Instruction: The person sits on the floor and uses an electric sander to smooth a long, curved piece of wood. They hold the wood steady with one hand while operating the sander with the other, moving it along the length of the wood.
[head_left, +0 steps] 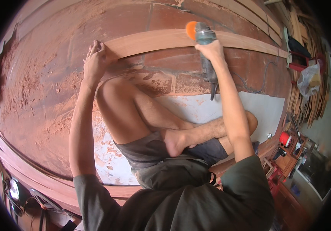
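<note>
A long, slightly curved wooden board (154,41) lies across the dusty brown surface in front of my folded legs. At its left end, my left hand (94,61) grips the board, the thumb side against it and the fingers over the end. My right hand (212,51) is wrapped round the dark green body of an angle grinder (208,71). The grinder's orange disc (190,30) is at the board's upper face, right of its middle; whether it touches the wood I cannot tell. A cord runs from the grinder's rear end, near my right forearm.
Reddish sawdust (30,96) is spread over the left side. I sit on a white sheet (180,104). More planks (250,15) lie at the far right, with stacked wood strips (319,84) beyond. A clear plastic bag (309,81) and a red reel (285,139) are at the right.
</note>
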A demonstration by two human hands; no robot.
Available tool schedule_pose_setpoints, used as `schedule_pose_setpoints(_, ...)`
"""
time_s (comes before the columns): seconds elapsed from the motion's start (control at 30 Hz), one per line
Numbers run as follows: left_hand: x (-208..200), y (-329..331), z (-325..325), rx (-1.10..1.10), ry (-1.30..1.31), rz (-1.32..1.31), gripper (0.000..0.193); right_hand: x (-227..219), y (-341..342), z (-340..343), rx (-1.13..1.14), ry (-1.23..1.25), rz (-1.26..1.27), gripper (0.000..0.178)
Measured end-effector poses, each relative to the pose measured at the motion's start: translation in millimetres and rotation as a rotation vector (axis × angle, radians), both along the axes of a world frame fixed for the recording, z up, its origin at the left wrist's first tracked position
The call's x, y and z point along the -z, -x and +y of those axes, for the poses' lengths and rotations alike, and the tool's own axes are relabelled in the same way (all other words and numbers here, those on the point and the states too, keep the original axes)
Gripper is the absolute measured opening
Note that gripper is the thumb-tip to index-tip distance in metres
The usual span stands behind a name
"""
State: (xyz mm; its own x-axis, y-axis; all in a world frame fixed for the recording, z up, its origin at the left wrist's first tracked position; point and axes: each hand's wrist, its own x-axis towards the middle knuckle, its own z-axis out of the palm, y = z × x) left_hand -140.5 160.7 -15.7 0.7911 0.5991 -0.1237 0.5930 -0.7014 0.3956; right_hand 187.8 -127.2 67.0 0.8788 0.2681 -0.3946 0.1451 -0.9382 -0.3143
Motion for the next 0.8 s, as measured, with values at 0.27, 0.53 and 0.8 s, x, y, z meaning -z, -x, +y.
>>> schedule_pose_setpoints(0.27, -9, -7, -10, -0.037, -0.085, 0.052, 0.078, -1, 57, 53, -0.068, -0.027, 0.018, 0.076)
schedule_pose_setpoints(0.53, 4, 4, -8, -0.055, -0.062, 0.000, 0.084, -8, 89, 83, -0.181, -0.048, 0.048, 0.077)
schedule_pose_setpoints(0.8, -4, 2, -11, -0.098, -0.031, -0.026, 0.089, -2, 55, 49, -0.113, 0.015, 0.005, 0.060)
